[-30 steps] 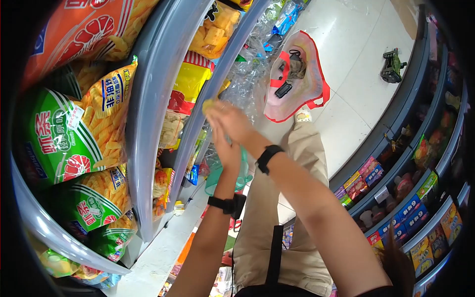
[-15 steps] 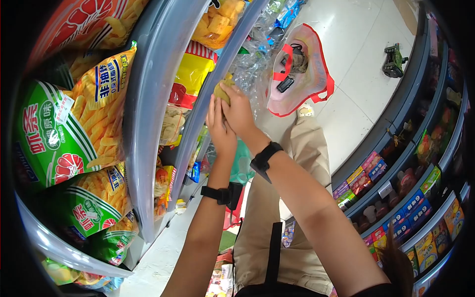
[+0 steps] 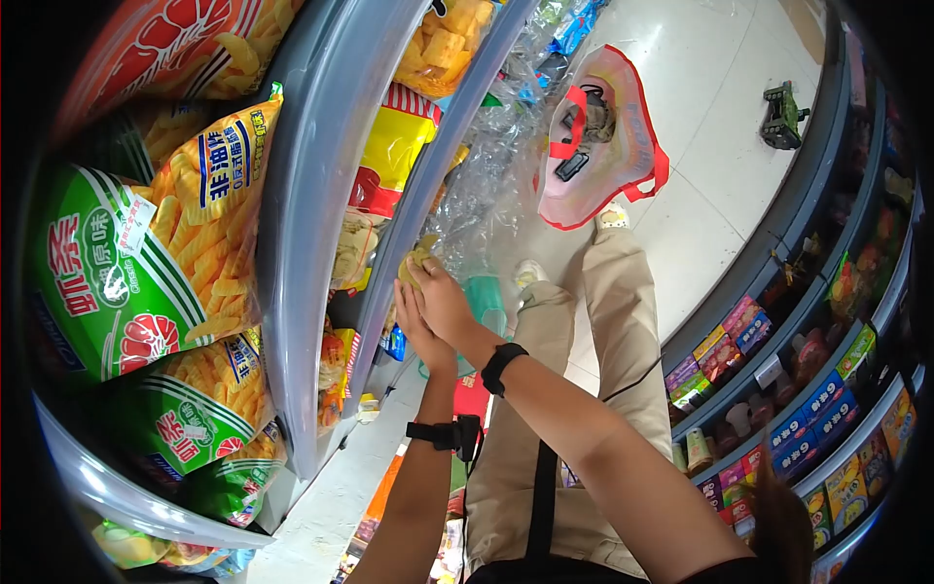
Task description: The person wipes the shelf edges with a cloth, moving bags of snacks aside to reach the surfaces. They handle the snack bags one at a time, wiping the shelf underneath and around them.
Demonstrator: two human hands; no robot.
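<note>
A small yellow snack pack [image 3: 420,261] is held between both hands at the front edge of a grey shelf [image 3: 428,185]. The right hand [image 3: 446,304] is wrapped over the pack from the outer side, with its fingers curled on it. The left hand [image 3: 416,326] is pressed flat against the pack from below, palm up, and its fingers look fairly straight. Only a little corner of the pack can be seen above the fingers, so what is printed on it cannot be told.

The pack is right at the lip of the shelf, just below a yellow and red bag [image 3: 389,161] and beside some clear crinkly plastic [image 3: 486,185]. Big green bags of shrimp sticks [image 3: 117,263] are stacked on the nearer shelf, well apart from the hands. A pink bag with red handles [image 3: 608,136] lies on the floor [image 3: 700,117] further off.

It looks as if the pack is being placed onto the shelf, and that step seems about half done. Next, a gentle push inward would be needed, so the pack sits behind the lip and does not slide off. The hands would need to be opened slowly.
</note>
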